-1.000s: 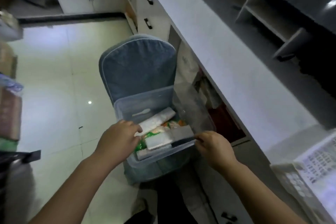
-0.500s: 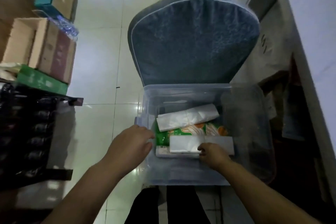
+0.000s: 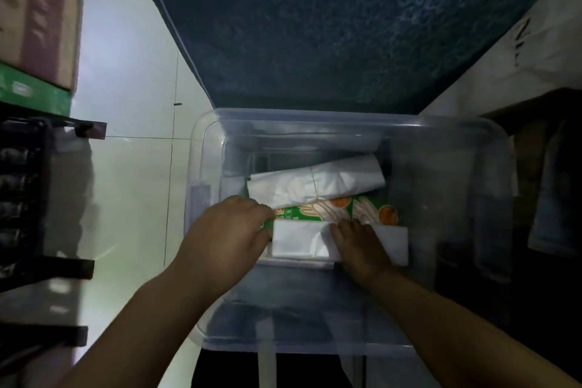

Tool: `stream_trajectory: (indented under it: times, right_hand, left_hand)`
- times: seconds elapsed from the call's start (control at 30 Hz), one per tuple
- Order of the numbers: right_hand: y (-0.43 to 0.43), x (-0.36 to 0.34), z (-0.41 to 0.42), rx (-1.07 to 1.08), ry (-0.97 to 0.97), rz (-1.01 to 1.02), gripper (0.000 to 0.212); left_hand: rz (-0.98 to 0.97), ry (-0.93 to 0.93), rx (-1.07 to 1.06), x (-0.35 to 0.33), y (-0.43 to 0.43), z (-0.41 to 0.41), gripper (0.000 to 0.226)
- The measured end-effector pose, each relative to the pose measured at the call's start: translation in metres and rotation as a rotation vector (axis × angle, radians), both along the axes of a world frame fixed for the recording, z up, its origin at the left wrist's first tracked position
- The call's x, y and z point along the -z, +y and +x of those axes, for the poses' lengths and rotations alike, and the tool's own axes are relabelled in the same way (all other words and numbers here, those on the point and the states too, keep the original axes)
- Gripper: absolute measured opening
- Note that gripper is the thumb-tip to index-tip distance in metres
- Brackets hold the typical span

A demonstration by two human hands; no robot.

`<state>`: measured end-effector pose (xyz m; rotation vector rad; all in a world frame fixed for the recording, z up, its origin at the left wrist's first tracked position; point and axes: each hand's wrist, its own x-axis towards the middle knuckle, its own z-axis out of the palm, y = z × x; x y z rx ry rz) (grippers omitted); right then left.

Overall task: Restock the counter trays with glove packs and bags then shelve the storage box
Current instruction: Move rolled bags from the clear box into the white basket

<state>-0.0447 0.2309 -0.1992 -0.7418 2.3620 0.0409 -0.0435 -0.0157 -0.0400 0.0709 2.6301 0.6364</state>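
Clear plastic storage box (image 3: 201,167) on the blue cushioned chair (image 3: 346,25), both hands inside: the picking-out step, restock not yet begun.

At far left stand stacked cardboard cartons (image 3: 37,19) on a dark rack (blurred). Moving right, the left hand (image 3: 226,236) reaches over the box's left wall, fingers curled loosely together, tips touching the left end of the green and orange printed glove pack (image 3: 330,211); whether it grips is hard to tell. Above lies a white folded bag bundle (image 3: 315,187). The right hand (image 3: 359,242) rests flat, fingers slightly spread, pressing the white flat packet (image 3: 296,239) lying over the glove pack. Next, I judge, comes closing on a pack and lifting it clear toward the counter trays.
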Motion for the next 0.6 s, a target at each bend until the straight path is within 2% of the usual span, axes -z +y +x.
stream_trajectory:
  times: [0.03,0.1,0.17,0.27,0.43,0.5,0.6]
  right_hand:
    - [-0.003,-0.001,-0.001,-0.005,0.048,-0.008,0.053]
    - [-0.003,0.002,0.0,-0.002,0.015,-0.045,0.048]
    - [0.0,0.0,-0.001,0.095,-0.053,-0.071,0.041]
    - [0.008,-0.004,-0.003,0.172,-0.009,-0.115,0.03]
    - [0.001,-0.02,-0.007,0.268,0.009,-0.103,0.025]
    - [-0.008,-0.031,-0.012,0.147,0.015,-0.083,0.027]
    - [-0.022,-0.061,-0.014,0.068,0.07,-0.178,0.031]
  left_hand:
    - [0.002,-0.007,-0.004,0.003,0.001,0.003,0.017]
    - [-0.007,-0.038,-0.003,0.009,0.002,0.01,0.018]
    - [-0.02,-0.062,0.004,0.013,0.004,0.016,0.021]
    - [-0.031,-0.067,0.007,0.014,0.005,0.024,0.024]
    - [-0.091,-0.074,0.03,0.009,0.008,0.029,0.024]
    - [-0.124,-0.081,0.037,0.005,0.01,0.028,0.025]
    - [-0.177,-0.078,0.079,0.002,0.013,0.025,0.043]
